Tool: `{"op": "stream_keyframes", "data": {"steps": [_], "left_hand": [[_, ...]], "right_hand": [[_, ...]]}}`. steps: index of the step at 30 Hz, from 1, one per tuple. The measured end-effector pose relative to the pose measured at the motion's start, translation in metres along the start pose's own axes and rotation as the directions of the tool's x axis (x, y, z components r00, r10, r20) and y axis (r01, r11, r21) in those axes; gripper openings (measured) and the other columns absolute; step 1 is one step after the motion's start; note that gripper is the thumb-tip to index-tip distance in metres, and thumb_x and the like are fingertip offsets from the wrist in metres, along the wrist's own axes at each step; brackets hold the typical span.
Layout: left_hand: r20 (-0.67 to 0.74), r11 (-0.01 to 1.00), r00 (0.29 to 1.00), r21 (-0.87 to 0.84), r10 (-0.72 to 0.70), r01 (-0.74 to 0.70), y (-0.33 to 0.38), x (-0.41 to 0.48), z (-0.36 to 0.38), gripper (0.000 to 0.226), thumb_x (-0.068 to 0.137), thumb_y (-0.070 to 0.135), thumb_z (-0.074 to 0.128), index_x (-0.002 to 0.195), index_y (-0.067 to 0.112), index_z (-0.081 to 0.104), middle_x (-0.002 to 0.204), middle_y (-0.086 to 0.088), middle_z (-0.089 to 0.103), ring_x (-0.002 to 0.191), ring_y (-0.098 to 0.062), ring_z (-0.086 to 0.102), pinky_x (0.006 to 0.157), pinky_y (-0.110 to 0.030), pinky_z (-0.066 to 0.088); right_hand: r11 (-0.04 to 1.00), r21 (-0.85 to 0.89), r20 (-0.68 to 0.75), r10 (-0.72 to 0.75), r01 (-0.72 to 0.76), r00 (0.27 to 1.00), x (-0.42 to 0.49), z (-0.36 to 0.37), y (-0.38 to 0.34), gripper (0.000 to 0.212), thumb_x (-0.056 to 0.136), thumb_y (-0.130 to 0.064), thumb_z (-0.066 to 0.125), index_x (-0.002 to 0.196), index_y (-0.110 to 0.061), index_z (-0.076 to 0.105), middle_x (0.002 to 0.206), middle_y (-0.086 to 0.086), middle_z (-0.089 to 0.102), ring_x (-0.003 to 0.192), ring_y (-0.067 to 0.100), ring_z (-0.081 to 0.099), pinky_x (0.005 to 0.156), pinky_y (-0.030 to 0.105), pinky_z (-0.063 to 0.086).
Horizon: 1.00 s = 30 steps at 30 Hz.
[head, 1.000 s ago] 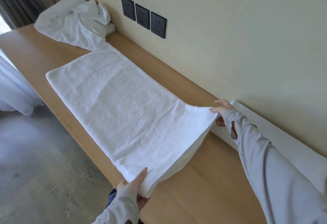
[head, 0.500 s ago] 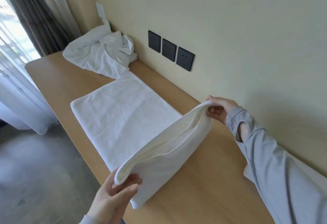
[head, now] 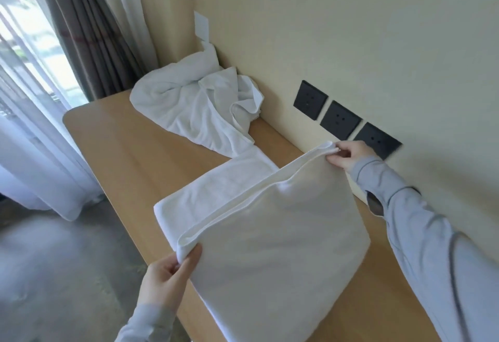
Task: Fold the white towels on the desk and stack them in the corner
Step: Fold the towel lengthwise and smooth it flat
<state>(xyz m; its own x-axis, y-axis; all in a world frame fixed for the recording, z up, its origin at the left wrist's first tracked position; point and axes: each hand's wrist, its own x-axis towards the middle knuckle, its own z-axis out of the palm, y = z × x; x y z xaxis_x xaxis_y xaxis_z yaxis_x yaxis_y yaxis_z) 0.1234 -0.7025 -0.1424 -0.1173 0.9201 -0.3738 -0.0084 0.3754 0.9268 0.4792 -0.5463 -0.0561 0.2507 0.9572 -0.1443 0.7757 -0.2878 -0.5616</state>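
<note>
Towel (head: 270,247) end, flat 1 second ago, is now lifted and carried over toward the far half, so this fold looks about halfway done. The towel lies on the desk (head: 129,147) below the sockets (head: 340,121). Left hand (head: 164,282) pinches 1 corner, thumb on top. Right hand (head: 348,156) pinches the other, just beside the sockets. Left of the sockets, a crumpled pile (head: 194,109) waits unfolded; how many towels it holds is unclear. The raised flap hides part of the far half.
</note>
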Motion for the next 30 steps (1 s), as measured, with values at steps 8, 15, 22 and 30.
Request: {"op": "stream_keyframes", "data": {"steps": [8, 15, 22, 30], "left_hand": [[-0.034, 0.996, 0.997, -0.062, -0.072, 0.07, -0.02, 0.129, -0.046, 0.018, 0.088, 0.011, 0.06, 0.074, 0.011, 0.071, 0.094, -0.001, 0.059, 0.088, -0.009, 0.054, 0.085, -0.025, 0.035], [-0.113, 0.979, 0.984, 0.13, -0.141, 0.155, -0.051, 0.178, -0.067, 0.035, 0.072, 0.044, 0.07, 0.073, 0.009, 0.067, 0.07, -0.001, 0.064, 0.072, -0.023, 0.057, 0.069, -0.031, 0.043], [-0.212, 0.926, 0.975, 0.377, 0.068, 0.017, -0.049, 0.185, -0.058, 0.028, 0.071, 0.029, 0.066, 0.096, 0.033, 0.054, 0.084, 0.006, 0.064, 0.082, -0.025, 0.059, 0.07, -0.034, 0.045], [-0.03, 0.544, 0.912, 0.811, 0.408, -0.217, -0.029, 0.204, -0.025, 0.053, 0.075, 0.052, 0.042, 0.086, 0.008, 0.069, 0.079, -0.007, 0.058, 0.078, -0.035, 0.056, 0.069, -0.043, 0.043]], "right_hand": [[0.99, 0.009, 0.051, 0.138, -0.138, 0.989, 0.102, 0.134, -0.057, 0.027, 0.092, -0.022, 0.052, 0.113, -0.006, 0.057, 0.109, 0.015, 0.06, 0.096, 0.028, 0.056, 0.08, 0.027, 0.039], [0.973, -0.073, 0.116, 0.228, -0.22, 0.967, 0.148, 0.21, -0.054, 0.036, 0.096, -0.023, 0.046, 0.127, -0.004, 0.046, 0.123, 0.016, 0.056, 0.112, 0.03, 0.052, 0.084, 0.029, 0.038], [0.998, -0.064, -0.14, 0.003, -0.012, 0.99, 0.129, 0.219, -0.049, 0.037, 0.092, -0.011, 0.05, 0.128, -0.004, 0.045, 0.121, 0.017, 0.055, 0.107, 0.032, 0.053, 0.086, 0.037, 0.043], [0.528, -0.437, 0.248, -0.707, 0.728, 0.662, 0.112, 0.214, -0.06, 0.034, 0.07, 0.0, 0.072, 0.103, -0.01, 0.068, 0.103, 0.001, 0.066, 0.103, 0.023, 0.061, 0.09, 0.037, 0.035]]}}
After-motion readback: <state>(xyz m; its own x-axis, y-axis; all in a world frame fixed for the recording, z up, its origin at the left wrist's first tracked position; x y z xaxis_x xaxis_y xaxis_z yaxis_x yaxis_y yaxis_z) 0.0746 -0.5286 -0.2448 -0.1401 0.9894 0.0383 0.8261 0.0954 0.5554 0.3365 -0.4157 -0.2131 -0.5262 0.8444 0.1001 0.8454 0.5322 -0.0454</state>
